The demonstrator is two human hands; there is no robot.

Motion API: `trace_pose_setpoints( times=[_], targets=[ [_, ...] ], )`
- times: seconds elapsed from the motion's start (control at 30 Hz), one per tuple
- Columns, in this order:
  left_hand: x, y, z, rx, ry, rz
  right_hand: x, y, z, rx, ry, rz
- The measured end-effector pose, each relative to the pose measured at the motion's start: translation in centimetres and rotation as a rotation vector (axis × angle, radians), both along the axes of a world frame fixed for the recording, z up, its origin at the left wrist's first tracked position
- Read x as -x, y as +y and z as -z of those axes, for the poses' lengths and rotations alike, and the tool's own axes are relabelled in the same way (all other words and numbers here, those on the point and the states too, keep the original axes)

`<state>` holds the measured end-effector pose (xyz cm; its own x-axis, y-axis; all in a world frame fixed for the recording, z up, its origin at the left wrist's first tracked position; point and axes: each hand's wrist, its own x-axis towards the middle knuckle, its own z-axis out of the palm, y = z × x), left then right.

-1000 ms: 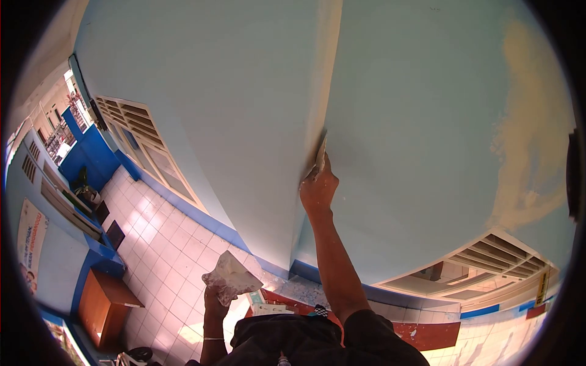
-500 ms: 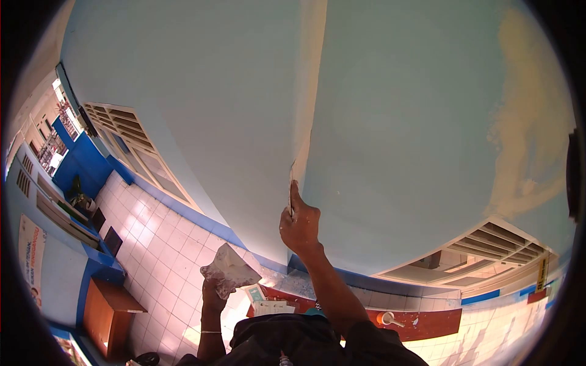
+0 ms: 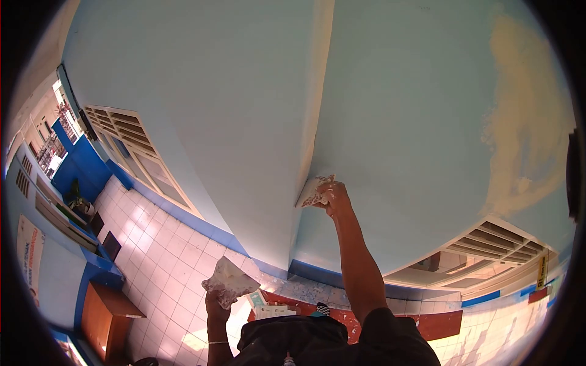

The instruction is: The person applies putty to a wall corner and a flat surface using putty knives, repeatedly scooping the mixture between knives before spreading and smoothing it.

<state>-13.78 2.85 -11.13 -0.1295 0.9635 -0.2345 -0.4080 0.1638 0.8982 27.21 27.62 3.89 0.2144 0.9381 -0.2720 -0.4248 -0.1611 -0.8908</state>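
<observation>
My right hand (image 3: 334, 198) is closed around a flat, putty-smeared scraper (image 3: 313, 191). Its blade edge touches the wall at the vertical corner, near the lower end of a cream filler strip (image 3: 322, 73). Low on the left, my left hand (image 3: 218, 312) grips a flat plate (image 3: 233, 278) from below. White-grey putty coats the plate and is thickest along its left and lower edges. The fingers under the plate are partly hidden. The two hands are well apart.
A pale blue-green wall (image 3: 403, 122) fills the view, with a large cream patch (image 3: 525, 122) at right. Slatted windows (image 3: 488, 244) flank it. Below are a red bench (image 3: 436, 325) with papers (image 3: 273, 311), white floor tiles (image 3: 162, 259) and a brown cabinet (image 3: 107, 317).
My right hand has moved right and slightly up, and the scraper has turned from edge-on to showing its broad face. The left hand with the plate has dropped slightly.
</observation>
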Motion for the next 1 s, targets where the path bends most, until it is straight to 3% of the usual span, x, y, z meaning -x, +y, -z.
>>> trace_pose_setpoints(
  times=[0.03,0.13,0.2,0.27,0.33,0.53,0.63,0.8,0.87,0.93,1.0],
  targets=[
    [0.3,-0.2,0.5,-0.02,0.091,0.004,0.3,-0.2,-1.3,-0.016,0.027,0.015],
    [0.2,-1.0,-1.2,-0.175,0.697,0.012,0.5,-0.6,-5.4,-0.083,0.028,0.036],
    [1.3,-0.7,0.1,-0.056,0.331,-0.046,1.3,-1.0,-8.0,-0.077,-0.053,0.032],
    [2.0,-0.6,1.3,-0.048,0.312,-0.072,1.8,-1.3,-11.2,-0.03,-0.194,0.024],
    [2.5,-0.6,1.6,-0.148,0.635,-0.068,2.3,-1.5,-13.4,-0.071,-0.194,0.04],
    [3.3,0.0,1.0,-0.126,0.567,-0.068,3.0,-1.6,-20.5,-0.165,-0.26,0.045],
    [4.1,0.2,2.3,-0.215,0.762,-0.01,3.3,-2.0,-23.3,-0.208,-0.3,0.054],
    [4.0,0.5,1.8,-0.147,0.667,-0.018,3.5,-2.9,-27.7,-0.335,-0.338,0.081],
    [4.1,0.5,1.9,-0.135,0.673,-0.001,3.6,-3.8,-29.6,-0.41,-0.232,0.153],
    [4.2,0.6,1.9,-0.134,0.701,0.004,3.2,-4.8,-30.8,-0.521,-0.103,0.221],
    [4.2,0.5,1.7,-0.231,0.744,0.033,-1.7,-4.0,-28.5,-0.687,-0.116,0.174]
  ],
)
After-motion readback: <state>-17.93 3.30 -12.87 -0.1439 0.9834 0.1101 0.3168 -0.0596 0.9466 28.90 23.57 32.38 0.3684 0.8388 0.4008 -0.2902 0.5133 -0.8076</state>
